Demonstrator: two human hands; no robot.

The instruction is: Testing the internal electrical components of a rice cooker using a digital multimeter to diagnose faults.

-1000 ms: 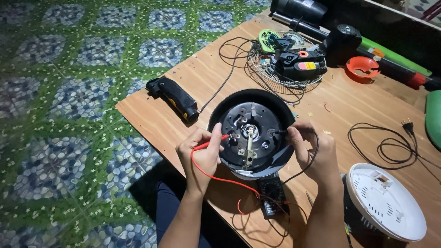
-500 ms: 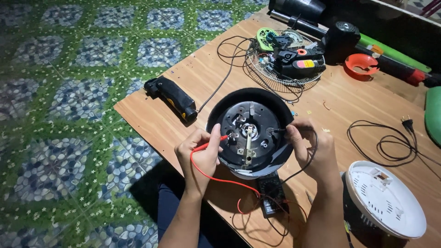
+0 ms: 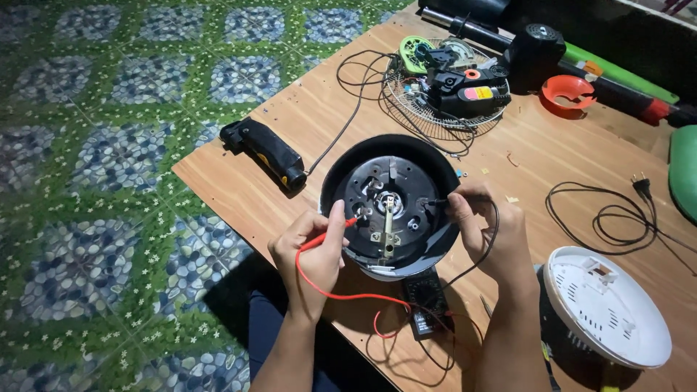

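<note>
- Your left hand (image 3: 311, 250) pinches a red test probe (image 3: 341, 226), thumb and fingers closed round it; the tip touches the metal parts just beyond your fingertips.
- Your right hand (image 3: 485, 232) grips a black test probe (image 3: 435, 202), fingers curled shut, the tip pointing inward from them.
- Both tips rest inside an upturned round black appliance base (image 3: 392, 207), which sits between your two hands on the wooden table (image 3: 239, 181).
- A red lead (image 3: 341, 294) loops from below your left fingers to a black meter (image 3: 425, 301) lying near your wrists.
- Beyond your left fingers lies a black handheld tool (image 3: 265, 152); past your right wrist, a white round lid (image 3: 606, 305).
</note>
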